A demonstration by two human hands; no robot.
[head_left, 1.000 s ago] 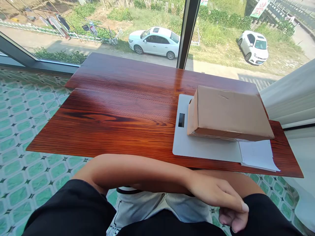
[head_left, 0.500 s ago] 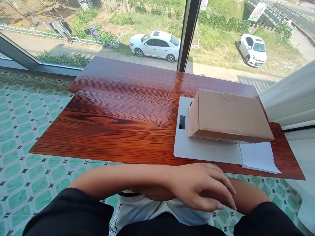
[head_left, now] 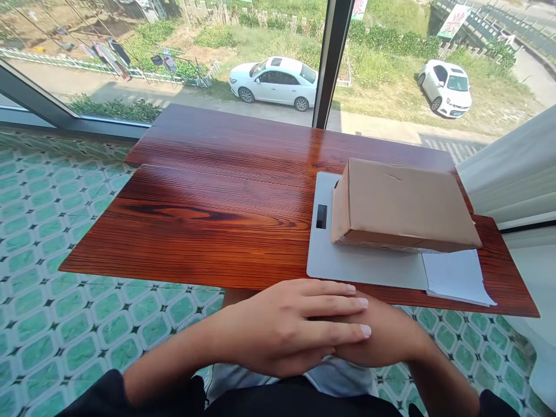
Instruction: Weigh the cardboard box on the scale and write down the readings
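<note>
My left hand point(head_left: 291, 327) reaches in from the left, fingers stretched out and laid flat over the back of my right hand. From the other side comes my right hand point(head_left: 382, 330), its fingers hidden beneath the left. Both rest above my lap at the table's front edge. Just beyond them on the table lies a flat silver laptop-like slab point(head_left: 321, 258) with a small dark rectangle near its left edge. A brown cardboard box point(head_left: 408, 202) sits on top of it. White paper sheets point(head_left: 456, 275) stick out under the box's right front corner.
The glossy reddish-brown wooden table point(head_left: 208, 226) stands before a large window with a dark vertical frame point(head_left: 330, 63). A pale curtain point(head_left: 516, 174) hangs at the right. Green-and-white patterned tiles point(head_left: 35, 243) cover the floor. Two white cars are parked outside.
My left hand has drawn back leftward from above the right forearm onto the back of the right hand. My right hand has come out from under the left forearm, moving right.
</note>
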